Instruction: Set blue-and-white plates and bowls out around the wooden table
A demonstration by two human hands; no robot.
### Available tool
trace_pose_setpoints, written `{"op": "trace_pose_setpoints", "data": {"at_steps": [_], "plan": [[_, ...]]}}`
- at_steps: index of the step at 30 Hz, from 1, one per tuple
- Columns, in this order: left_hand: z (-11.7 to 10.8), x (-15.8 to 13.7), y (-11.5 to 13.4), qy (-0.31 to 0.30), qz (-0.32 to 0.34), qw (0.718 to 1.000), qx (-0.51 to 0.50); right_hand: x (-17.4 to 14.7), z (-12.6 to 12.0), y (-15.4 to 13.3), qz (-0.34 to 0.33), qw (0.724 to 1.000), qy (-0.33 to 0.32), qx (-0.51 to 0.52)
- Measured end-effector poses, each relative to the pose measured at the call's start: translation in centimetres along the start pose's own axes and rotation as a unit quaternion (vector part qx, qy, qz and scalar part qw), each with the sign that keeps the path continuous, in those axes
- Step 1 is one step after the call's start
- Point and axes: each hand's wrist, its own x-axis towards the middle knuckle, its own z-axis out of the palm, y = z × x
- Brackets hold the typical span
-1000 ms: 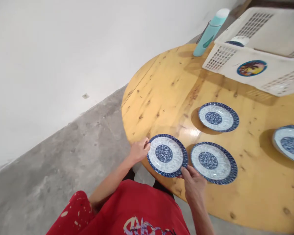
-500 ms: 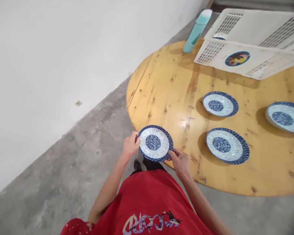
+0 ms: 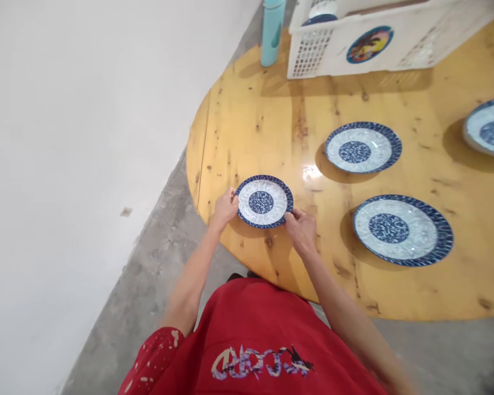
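There was only one view, from a camera worn on the person's head. It looked forward and steeply down over the red shirt (image 3: 251,351) onto the round wooden worktop (image 3: 271,126). The near edge of the worktop was close below the camera, while the white basket (image 3: 395,44) at the far side was cut by the upper frame. On the left, the view took in the white wall (image 3: 86,137) and the concrete floor (image 3: 148,285).

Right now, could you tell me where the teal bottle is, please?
In the head view, the teal bottle stands at the table's far left edge, just left of the white basket.
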Motion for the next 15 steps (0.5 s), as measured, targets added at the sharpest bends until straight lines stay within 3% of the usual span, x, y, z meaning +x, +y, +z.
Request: {"op": "trace_pose_setpoints", "data": {"at_steps": [6,15], "plan": [[0.3,5.3,0.4,-0.013,0.013,0.999,0.035,2.7,2.1,0.3,0.018,0.999,0.027,0.021],[-0.2,9.6,0.1,-0.039,0.049,0.997,0.050,2.4,4.7,0.3,0.031,0.997,0.074,0.005]]}}
